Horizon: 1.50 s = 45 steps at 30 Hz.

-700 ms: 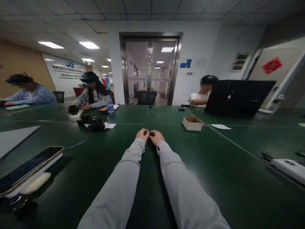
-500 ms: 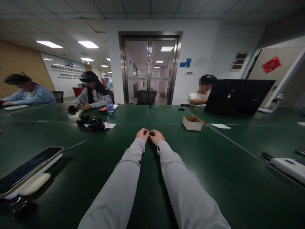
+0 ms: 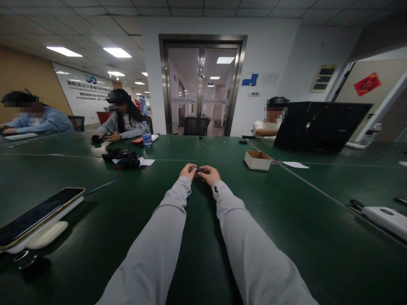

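Both of my arms reach forward over the green table (image 3: 248, 237). My left hand (image 3: 187, 171) is closed, its fingertips pinching one end of a small dark object (image 3: 200, 170). The other end is in the closed fingers of my right hand (image 3: 211, 175). The object looks short and narrow, but it is too small and too covered by fingers for me to tell its kind. It is held just above the tabletop, between the two hands.
A small open box (image 3: 257, 161) stands to the right, beside white paper (image 3: 295, 164). Black gear (image 3: 122, 159) and a water bottle (image 3: 146, 134) are left. A phone (image 3: 38, 216) lies near left, a white device (image 3: 386, 220) far right. Several people sit across, one behind a black panel (image 3: 321, 127).
My hands have drawn slightly apart, and more of the dark object shows between them, lying more level. The view has tilted a little.
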Tool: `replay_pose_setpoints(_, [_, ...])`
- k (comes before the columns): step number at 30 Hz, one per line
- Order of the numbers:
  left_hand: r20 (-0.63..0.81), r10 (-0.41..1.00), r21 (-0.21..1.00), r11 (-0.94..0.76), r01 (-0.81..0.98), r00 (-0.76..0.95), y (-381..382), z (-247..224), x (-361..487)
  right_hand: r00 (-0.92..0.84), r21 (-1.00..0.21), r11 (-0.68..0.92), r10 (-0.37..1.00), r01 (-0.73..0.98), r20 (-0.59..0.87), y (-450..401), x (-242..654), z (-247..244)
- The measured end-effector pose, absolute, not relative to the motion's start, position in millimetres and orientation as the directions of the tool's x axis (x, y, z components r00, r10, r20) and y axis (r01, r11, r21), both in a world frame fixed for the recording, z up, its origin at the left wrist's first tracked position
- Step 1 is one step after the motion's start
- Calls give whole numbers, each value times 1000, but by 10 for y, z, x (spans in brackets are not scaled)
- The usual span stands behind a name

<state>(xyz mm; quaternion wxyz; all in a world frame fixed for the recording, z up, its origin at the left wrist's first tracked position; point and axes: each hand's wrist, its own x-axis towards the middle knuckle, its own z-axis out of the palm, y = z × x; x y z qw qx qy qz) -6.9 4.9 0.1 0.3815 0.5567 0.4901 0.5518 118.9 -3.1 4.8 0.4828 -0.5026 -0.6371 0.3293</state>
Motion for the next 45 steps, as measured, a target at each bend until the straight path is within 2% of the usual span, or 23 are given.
replay_pose_setpoints(4, [232, 968, 971, -224, 89, -97, 26, 32, -75, -68, -986, 160, 985, 42, 157, -80, 1155, 129])
replay_pose_setpoints(9, [237, 968, 968, -229, 98, -82, 61, -14, -61, -73, -992, 47, 996, -121, 56, -71, 1194, 170])
replay_pose_setpoints(14, [281, 952, 950, -260, 172, -117, 127, -107, -34, -74, -989, 16, 997, -146, 27, -25, 1237, 133])
replay_pose_setpoints(24, [279, 955, 929, -241, 282, -102, 91, -82, -39, -54, -994, 15, 998, -107, 21, -14, 1245, 95])
replay_pose_setpoints(36, [283, 953, 937, -251, 242, -105, 87, -50, -42, -63, -975, 18, 997, -220, 33, 19, 1272, 66])
replay_pose_setpoints(45, [235, 957, 951, -189, 245, -173, 65, -15, -52, -75, -958, 46, 995, -285, 71, 1, 1290, 62])
